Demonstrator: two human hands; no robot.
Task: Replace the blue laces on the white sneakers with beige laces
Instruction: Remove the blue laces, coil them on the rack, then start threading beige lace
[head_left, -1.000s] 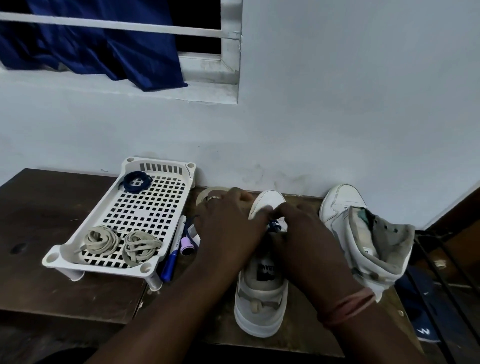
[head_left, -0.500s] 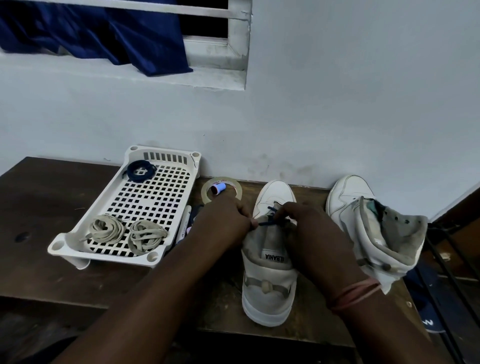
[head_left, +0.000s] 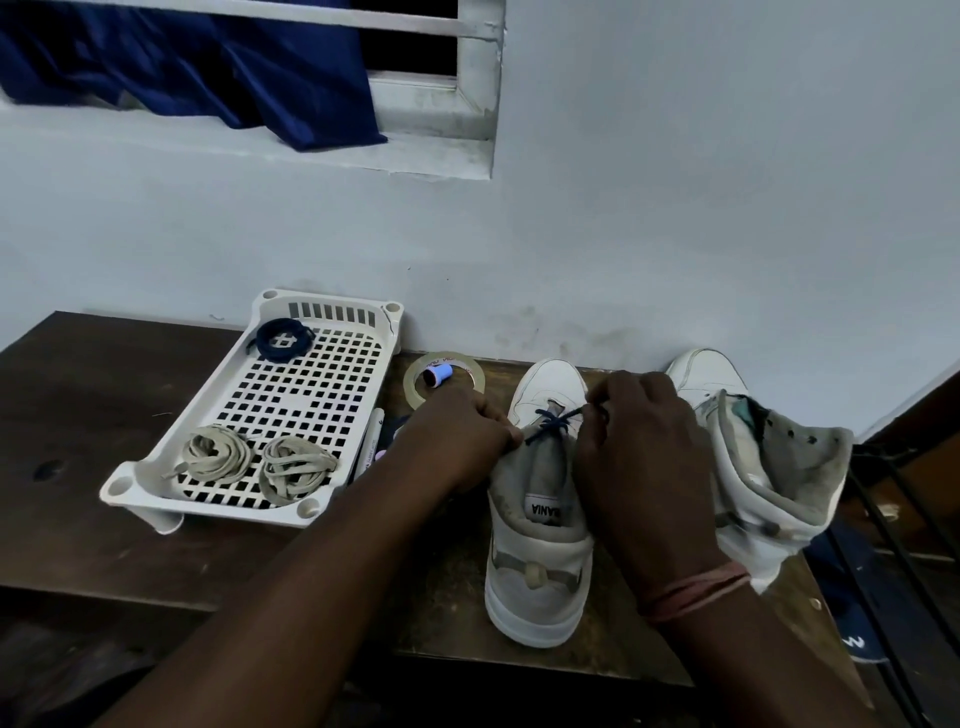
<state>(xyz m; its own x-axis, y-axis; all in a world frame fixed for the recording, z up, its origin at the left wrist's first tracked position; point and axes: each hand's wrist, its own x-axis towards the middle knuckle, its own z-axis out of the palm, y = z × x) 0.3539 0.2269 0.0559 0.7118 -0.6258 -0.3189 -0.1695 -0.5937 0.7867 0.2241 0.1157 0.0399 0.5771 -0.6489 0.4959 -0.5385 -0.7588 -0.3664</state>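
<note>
blue lace (head_left: 553, 420) is only left in the last holes near the toe of the white sneaker (head_left: 540, 519), which stands on the table (head_left: 104, 519) by the wall. left hand (head_left: 457, 441) pinches one end at the shoe's side and right hand (head_left: 639, 457) pinches the other end. this looks like the pull-out step, almost done. next, i think, slide the lace free, then take the beige laces (head_left: 260, 462) from the white tray (head_left: 218, 514).
</note>
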